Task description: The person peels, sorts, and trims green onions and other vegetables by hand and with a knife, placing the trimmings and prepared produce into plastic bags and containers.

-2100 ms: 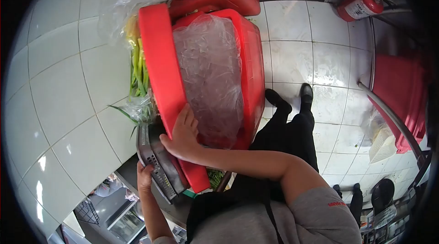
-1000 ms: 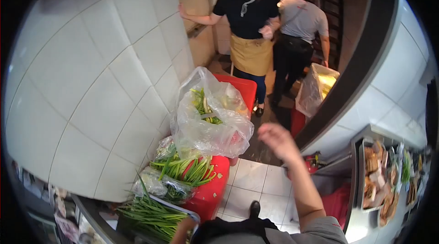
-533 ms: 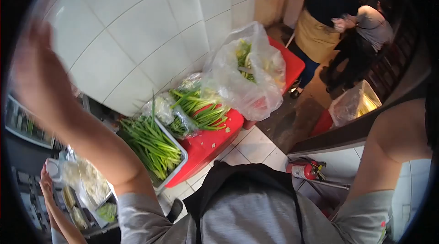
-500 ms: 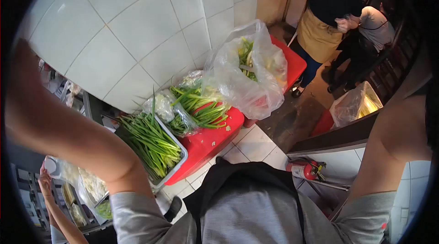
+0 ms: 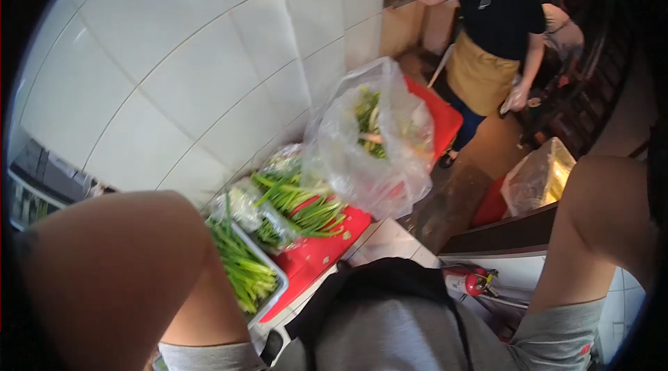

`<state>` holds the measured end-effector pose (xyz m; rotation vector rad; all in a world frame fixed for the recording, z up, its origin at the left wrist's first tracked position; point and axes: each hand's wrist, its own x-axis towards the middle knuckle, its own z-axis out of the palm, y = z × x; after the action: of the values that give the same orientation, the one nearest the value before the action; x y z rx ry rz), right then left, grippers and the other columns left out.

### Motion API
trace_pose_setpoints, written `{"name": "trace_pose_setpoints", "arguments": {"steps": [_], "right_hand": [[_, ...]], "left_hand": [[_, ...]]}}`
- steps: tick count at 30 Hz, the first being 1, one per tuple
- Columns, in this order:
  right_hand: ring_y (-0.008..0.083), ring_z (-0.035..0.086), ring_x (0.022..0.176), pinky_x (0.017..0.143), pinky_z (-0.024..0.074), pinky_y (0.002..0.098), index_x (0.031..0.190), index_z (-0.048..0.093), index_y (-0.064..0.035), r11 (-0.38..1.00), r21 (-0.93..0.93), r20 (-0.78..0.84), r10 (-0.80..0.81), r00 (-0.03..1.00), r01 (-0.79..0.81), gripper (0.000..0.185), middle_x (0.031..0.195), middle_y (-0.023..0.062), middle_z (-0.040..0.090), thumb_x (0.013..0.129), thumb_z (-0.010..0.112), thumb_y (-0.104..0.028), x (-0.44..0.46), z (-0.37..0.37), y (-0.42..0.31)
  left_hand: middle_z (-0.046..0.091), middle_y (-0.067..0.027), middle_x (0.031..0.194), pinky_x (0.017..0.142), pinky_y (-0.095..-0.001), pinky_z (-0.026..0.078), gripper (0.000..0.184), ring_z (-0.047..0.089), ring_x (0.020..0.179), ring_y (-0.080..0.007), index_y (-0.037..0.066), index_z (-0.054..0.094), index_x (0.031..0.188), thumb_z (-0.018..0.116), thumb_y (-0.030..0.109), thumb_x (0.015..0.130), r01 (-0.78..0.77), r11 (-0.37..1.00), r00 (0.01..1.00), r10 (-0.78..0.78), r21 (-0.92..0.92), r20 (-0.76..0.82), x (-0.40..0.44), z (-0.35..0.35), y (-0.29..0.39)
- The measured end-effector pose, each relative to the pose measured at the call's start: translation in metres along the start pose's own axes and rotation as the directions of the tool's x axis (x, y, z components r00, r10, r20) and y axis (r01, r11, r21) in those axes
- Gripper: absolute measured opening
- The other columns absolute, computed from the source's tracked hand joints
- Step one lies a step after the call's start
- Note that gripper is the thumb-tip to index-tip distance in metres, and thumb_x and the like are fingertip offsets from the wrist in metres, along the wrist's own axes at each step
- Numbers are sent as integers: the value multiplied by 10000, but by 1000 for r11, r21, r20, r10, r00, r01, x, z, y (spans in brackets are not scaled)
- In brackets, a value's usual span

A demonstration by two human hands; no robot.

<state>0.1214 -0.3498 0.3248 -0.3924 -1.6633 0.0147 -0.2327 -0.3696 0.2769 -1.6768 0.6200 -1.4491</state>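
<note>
Neither of my hands shows; both are past the picture's edges or too close to the camera. My bent left arm fills the lower left, and my right arm rises at the right edge. Past my left arm, long green onions lie in a grey tray, which my arm partly covers. Beside it on a red surface are loose green stalks and a small clear bag of greens. Farther back stands a large open plastic bag with cut greens inside.
A co-worker in a tan apron stands behind the red surface, one arm toward the wall. Another person is behind. At right are a lined bin and a red fire extinguisher. A white tiled wall borders the left.
My view has shifted, and the tray sits lower. My left arm looms larger, hiding the shelves and another person's arm at lower left. The co-worker's hand has dropped from chest to side.
</note>
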Motion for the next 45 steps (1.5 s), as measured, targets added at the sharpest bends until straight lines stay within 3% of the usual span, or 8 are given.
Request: {"name": "trace_pose_setpoints", "arguments": {"steps": [6, 10, 14, 19, 22, 26, 33, 45], "right_hand": [[254, 495, 1064, 860, 437, 408, 1248, 399, -50, 952, 307, 27, 6, 1000, -14, 496, 1220, 108, 476, 842, 543, -297, 7, 14, 52], [258, 497, 1068, 859, 440, 414, 1260, 387, -54, 627, 745, 147, 178, 973, -227, 506, 1231, 102, 474, 840, 549, -284, -36, 34, 141], [249, 558, 971, 841, 457, 425, 1209, 441, -60, -70, 727, 599, 551, 581, -683, 367, 1184, 89, 516, 871, 521, -175, -196, 94, 318], [111, 538, 938, 705, 477, 289, 1235, 437, -80, 87, 28, 718, 691, 81, -996, 437, 1089, 8, 543, 859, 593, -238, -498, 195, 446], [175, 556, 961, 696, 484, 343, 1235, 426, -60, 290, 21, 715, 664, 217, -957, 428, 1083, 65, 555, 858, 575, -198, -561, 196, 464], [324, 612, 763, 642, 487, 413, 922, 612, 30, 412, -762, 535, 836, -126, -500, 447, 798, 223, 617, 717, 651, -365, -503, 121, 507], [381, 458, 1108, 1041, 171, 522, 1208, 423, 19, -21, -807, -198, 951, 237, -590, 544, 1136, 220, 525, 728, 584, -181, -464, -43, 628], [420, 383, 1163, 958, 332, 485, 1165, 481, 5, 519, -770, 403, 847, 347, -372, 405, 1238, 246, 413, 780, 501, -119, -517, -11, 547]], "left_hand": [[517, -176, 1188, 969, -363, 370, 347, 509, 1081, -249, -9, 463, 1194, 459, 110, 868, 490, 864, 856, -452, 114, -250, -86, 25, -77], [503, -174, 1199, 1011, -371, 313, 374, 490, 1105, -262, -13, 452, 1193, 487, 85, 833, 984, 172, 180, -955, 54, -237, -212, 98, -35], [372, -195, 1281, 972, -456, 312, 547, 358, 1192, -370, 146, 478, 1201, 604, 68, 675, 845, -140, -285, -934, 517, 213, -413, 160, 143], [56, -252, 1419, 957, -623, 238, 696, 85, 1253, -542, 259, 422, 1290, 691, 256, 648, 322, -455, -885, -456, 830, 93, -443, 211, 263], [38, -250, 1424, 925, -670, 235, 725, 15, 1258, -561, 269, 417, 1298, 705, 263, 633, 230, -495, -931, -364, 838, 40, -448, 221, 287], [51, -311, 1393, 933, -481, 374, 693, 286, 1201, -525, 152, 408, 1299, 544, -37, 645, 369, -612, -886, -459, 700, 67, -478, 206, 317], [480, -257, 1039, 844, -436, 426, 748, 498, 968, -422, 129, 361, 1310, 442, -141, 617, 482, -545, -822, -551, 686, 140, -515, 209, 285], [487, -250, 1151, 820, -383, 451, 659, 483, 1077, -380, 110, 427, 1253, 408, -146, 645, 726, -487, -675, -639, 485, 369, -520, 303, 236]]}}
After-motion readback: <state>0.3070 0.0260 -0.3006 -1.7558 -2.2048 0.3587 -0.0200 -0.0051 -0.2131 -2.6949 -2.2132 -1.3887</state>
